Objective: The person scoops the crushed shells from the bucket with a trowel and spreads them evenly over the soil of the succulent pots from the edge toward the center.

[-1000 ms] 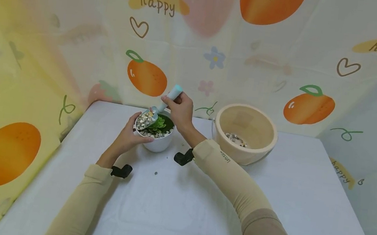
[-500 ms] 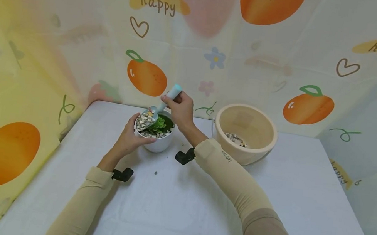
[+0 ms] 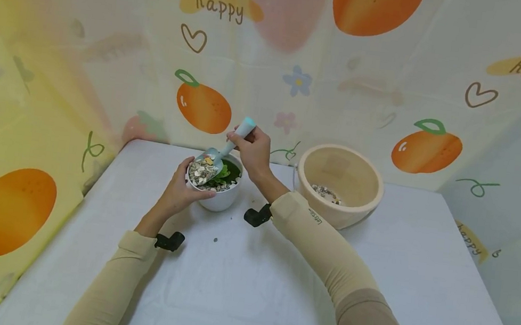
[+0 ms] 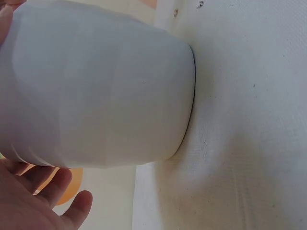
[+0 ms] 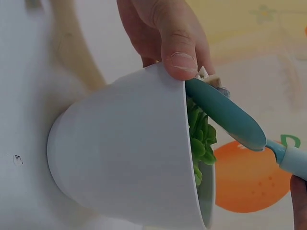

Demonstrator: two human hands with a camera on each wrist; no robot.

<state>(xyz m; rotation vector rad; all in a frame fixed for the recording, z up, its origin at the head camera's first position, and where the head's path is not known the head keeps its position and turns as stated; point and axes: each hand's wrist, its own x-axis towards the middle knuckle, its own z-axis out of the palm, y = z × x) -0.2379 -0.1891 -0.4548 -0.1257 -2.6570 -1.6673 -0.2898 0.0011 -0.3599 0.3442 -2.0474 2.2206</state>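
A white pot (image 3: pixel 217 200) stands on the table with a green succulent (image 5: pixel 204 139) and pebbles inside. My left hand (image 3: pixel 177 188) grips the pot's left side, thumb at the near rim and fingers curving round the far side. Above, my right hand (image 3: pixel 255 154) pinches the pale handle of a small blue trowel (image 5: pixel 225 112). Its scoop, loaded with small stones (image 3: pixel 202 171), tilts down to the left over the pot's opening and overlaps part of the plant. In the right wrist view the scoop's lower end lies at the rim, close by the left thumb (image 5: pixel 180 60).
A beige bucket (image 3: pixel 367 196) with a few pebbles (image 3: pixel 326 193) at its bottom stands to the right, beyond my right forearm. A tiny dark stone (image 3: pixel 215 240) lies on the white tablecloth (image 3: pixel 245 295). A fruit-print curtain (image 3: pixel 262 66) hangs close behind the table.
The trowel has shifted slightly right, its scoop now covering more of the succulent. My right hand has moved a little right with it. The left hand keeps its hold on the pot.
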